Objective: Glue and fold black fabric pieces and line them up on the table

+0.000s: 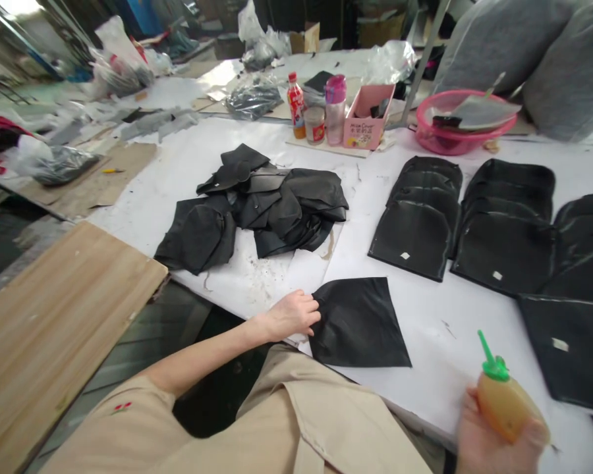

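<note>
My left hand (295, 315) rests at the near edge of the white table (435, 329), its fingers curled on the left corner of a flat black fabric piece (358, 322). My right hand (494, 441) at the lower right grips a yellow-orange glue bottle (507, 401) with a green nozzle pointing up. The bottle is to the right of the fabric piece and apart from it.
A loose heap of black fabric pieces (257, 207) lies mid-table. Rows of laid-out black pieces (504, 237) fill the right side. Bottles (296, 105), a pink box (366, 118) and a pink basin (464, 122) stand at the back. A wooden board (54, 316) lies left.
</note>
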The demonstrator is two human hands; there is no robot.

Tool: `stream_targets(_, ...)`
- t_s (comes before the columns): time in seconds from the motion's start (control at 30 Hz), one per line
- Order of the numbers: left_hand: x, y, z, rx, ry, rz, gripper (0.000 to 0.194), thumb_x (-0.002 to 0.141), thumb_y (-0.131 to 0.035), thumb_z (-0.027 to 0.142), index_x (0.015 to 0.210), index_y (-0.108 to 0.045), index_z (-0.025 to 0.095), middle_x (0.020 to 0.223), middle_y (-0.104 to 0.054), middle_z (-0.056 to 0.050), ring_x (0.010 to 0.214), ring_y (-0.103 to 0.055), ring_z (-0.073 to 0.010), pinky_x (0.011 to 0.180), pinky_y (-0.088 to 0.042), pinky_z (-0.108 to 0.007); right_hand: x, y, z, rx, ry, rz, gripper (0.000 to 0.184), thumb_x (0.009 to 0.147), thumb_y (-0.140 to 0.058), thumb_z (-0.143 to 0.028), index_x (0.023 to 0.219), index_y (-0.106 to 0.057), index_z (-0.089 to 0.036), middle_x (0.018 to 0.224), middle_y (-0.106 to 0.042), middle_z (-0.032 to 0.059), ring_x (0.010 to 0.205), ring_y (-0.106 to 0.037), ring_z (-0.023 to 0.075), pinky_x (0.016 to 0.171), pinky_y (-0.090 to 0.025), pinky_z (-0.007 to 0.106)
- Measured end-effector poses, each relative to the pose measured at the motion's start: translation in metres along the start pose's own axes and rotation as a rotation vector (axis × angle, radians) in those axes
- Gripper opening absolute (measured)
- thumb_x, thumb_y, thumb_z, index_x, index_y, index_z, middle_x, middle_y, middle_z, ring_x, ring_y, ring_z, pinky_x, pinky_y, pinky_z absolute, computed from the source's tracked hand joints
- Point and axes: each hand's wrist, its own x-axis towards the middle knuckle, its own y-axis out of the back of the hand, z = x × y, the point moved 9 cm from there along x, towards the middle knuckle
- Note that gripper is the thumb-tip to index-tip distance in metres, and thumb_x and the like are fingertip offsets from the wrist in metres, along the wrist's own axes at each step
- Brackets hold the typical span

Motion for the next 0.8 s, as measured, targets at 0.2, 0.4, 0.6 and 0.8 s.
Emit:
stream_targets(0.2,0.024,0.015,0.019,0.067,-0.18,0.058,0.053,0.081,-0.079,0.043,0.124,-0.06,0.019,0.117,-0.063,-0.012,0.112,-0.056,-0.0268,0.098,-0.041,-0.039,-0.004,-0.005,-0.001,-0.032,-0.032,-0.017,0.038,0.062,-0.078,-0.038,0.099,-0.076,-0.032,0.145,-0.059,0.0,0.15,-0.034,0.033,0.051,-0.065,0.029)
stream_targets(0.4,0.039,0.003,0.019,-0.176,-0.179,0.042,0.01,0.093,-0.067,0.025,0.094,-0.068,0.016,0.092,-0.066,-0.008,0.087,-0.062,-0.0201,0.07,-0.047,-0.029,-0.001,-0.004,0.001,-0.02,-0.028,-0.006,0.038,0.06,-0.079,-0.038,0.096,-0.076,-0.03,0.141,-0.061,0.0021,0.149,-0.035,0.0344,0.05,-0.064,0.028)
stream_targets(0.6,0.025,0.037,0.004,-1.1,0.029,0.086,0.044,0.072,-0.088,0.04,0.106,-0.074,0.015,0.089,-0.071,-0.005,0.079,-0.068,-0.0152,0.072,-0.052,-0.023,0.003,0.003,0.004,-0.01,-0.005,0.034,0.038,0.059,-0.079,-0.042,0.093,-0.075,-0.027,0.129,-0.067,0.005,0.134,-0.053,0.0333,0.053,-0.062,0.028)
stream_targets(0.8,-0.004,0.119,-0.078,-0.92,0.273,0.649,0.036,0.085,-0.074,0.028,0.12,-0.068,0.018,0.102,-0.068,-0.008,0.101,-0.066,-0.021,0.093,-0.054,-0.035,0.007,0.01,0.009,0.056,0.017,0.048,0.039,0.065,-0.081,-0.038,0.099,-0.073,-0.021,0.114,-0.068,0.0055,0.106,-0.067,0.0242,0.062,-0.062,0.028)
